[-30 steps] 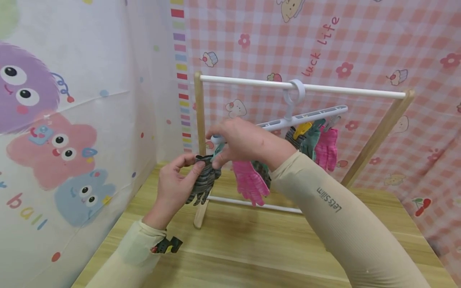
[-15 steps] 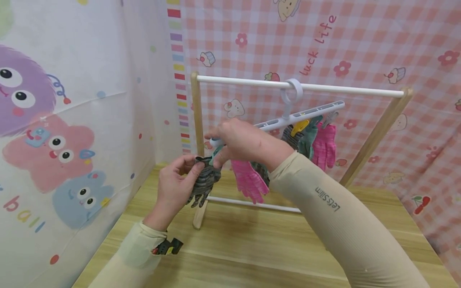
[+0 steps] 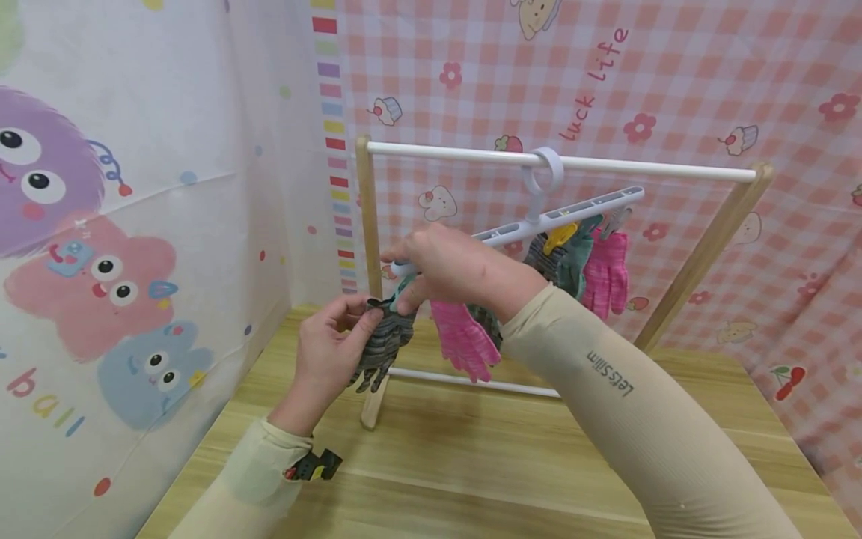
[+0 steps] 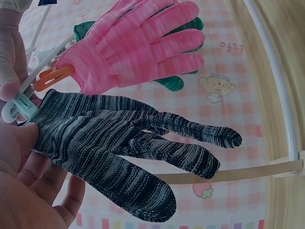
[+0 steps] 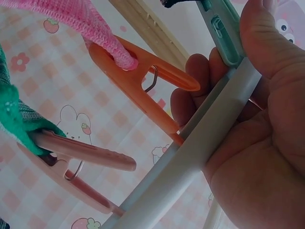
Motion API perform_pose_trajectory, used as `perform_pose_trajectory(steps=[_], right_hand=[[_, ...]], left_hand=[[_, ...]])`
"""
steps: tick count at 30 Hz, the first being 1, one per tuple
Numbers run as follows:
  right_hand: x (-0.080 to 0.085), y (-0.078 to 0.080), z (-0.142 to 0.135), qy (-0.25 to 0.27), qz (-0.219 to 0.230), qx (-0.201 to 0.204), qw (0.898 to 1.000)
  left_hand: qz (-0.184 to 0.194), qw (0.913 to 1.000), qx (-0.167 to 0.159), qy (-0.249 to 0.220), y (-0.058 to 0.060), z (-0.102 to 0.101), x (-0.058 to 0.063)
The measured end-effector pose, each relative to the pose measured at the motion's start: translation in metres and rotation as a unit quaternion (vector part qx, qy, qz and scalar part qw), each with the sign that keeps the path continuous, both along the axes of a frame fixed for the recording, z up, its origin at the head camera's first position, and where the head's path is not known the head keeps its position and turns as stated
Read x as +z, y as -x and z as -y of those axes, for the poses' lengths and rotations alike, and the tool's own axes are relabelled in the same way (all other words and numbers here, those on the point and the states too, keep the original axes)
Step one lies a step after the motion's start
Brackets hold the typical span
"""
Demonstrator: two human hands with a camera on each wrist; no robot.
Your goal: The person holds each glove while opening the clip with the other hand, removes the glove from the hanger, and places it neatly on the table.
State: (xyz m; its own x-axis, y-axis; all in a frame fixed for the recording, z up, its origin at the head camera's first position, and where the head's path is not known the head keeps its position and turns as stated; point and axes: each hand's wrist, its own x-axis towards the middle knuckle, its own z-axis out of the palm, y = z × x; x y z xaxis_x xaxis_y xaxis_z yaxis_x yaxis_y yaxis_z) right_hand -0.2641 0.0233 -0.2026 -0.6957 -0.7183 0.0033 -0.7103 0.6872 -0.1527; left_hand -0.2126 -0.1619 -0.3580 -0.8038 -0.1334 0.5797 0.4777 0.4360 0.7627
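A grey-and-black striped knit glove (image 4: 109,133) hangs fingers-down at the left end of the white hanger (image 3: 559,219). My left hand (image 3: 326,352) pinches its cuff between thumb and fingers. A teal clothespin (image 5: 226,38) on that end of the hanger meets the cuff in the left wrist view. My right hand (image 3: 458,262) holds this clothespin, thumb on one side, with its other fingers around the hanger bar. How far the clothespin's tips bite over the cuff is hard to tell. Beside it, an orange clothespin (image 5: 133,86) holds a pink glove (image 3: 465,340).
The hanger's ring hooks over the white top rod (image 3: 444,153) of a wooden rack (image 3: 703,258) on a wood-grain table (image 3: 471,479). Further along hang a green glove, a yellow clothespin (image 3: 560,237) and another pink glove (image 3: 606,273). Patterned cloth stands behind and left.
The striped glove and my left hand have sunk slightly. My right hand keeps its hold at the hanger's left end, and the head view has shifted a little.
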Motion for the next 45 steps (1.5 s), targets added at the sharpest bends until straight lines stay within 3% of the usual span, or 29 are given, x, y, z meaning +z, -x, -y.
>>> perform_pose_trajectory(steps=[11, 28, 45], right_hand=[[0.0, 0.0, 0.001, 0.002, 0.004, 0.002, 1.0], [0.0, -0.004, 0.004, 0.005, 0.012, -0.018, 1.0], [-0.004, -0.007, 0.004, 0.009, -0.033, -0.013, 0.999]], left_hand=[[0.022, 0.9995, 0.005, 0.022, -0.003, -0.001, -0.006], [0.007, 0.9991, 0.002, 0.042, -0.006, -0.001, -0.014], [0.032, 0.999, -0.008, 0.031, -0.013, 0.0, -0.016]])
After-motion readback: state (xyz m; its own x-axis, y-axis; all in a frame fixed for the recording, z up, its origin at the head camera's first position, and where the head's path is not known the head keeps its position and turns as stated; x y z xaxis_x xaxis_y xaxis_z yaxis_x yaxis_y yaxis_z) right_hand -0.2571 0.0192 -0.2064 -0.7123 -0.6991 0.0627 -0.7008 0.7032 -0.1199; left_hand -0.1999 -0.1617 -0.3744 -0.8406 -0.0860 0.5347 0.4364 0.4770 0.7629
